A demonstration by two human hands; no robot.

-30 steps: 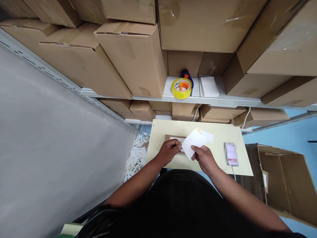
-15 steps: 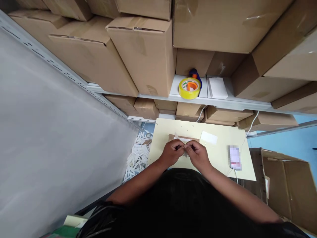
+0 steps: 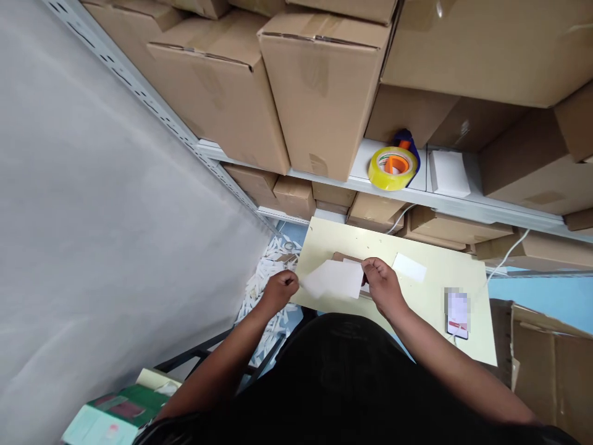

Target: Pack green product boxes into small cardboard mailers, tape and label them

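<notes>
A white paper sheet [image 3: 336, 279] spans the space between my hands, low over the table. My right hand [image 3: 383, 287] pinches its right edge, where a small dark red spot shows by the fingers. Toward the left the sheet narrows and blurs, its tip reaching the closed fingers of my left hand [image 3: 280, 290]. Whether that tip is the same sheet or a separate strip, I cannot tell. Beneath the sheet lies a flat brown cardboard piece [image 3: 341, 256], mostly covered, with some white on it.
On the pale yellow table [image 3: 324, 238] lie a white card [image 3: 409, 267] and a phone [image 3: 458, 315] with a cable. White paper strips [image 3: 259, 284] litter the floor at left. Yellow tape [image 3: 391, 176] sits on a shelf among cardboard boxes [image 3: 324, 93]. An open carton [image 3: 546, 364] stands right.
My hands were together over the cardboard; they have drawn apart, the left one moving left past the table edge. The white sheet now shows broad between them. The view has shifted and tilted.
</notes>
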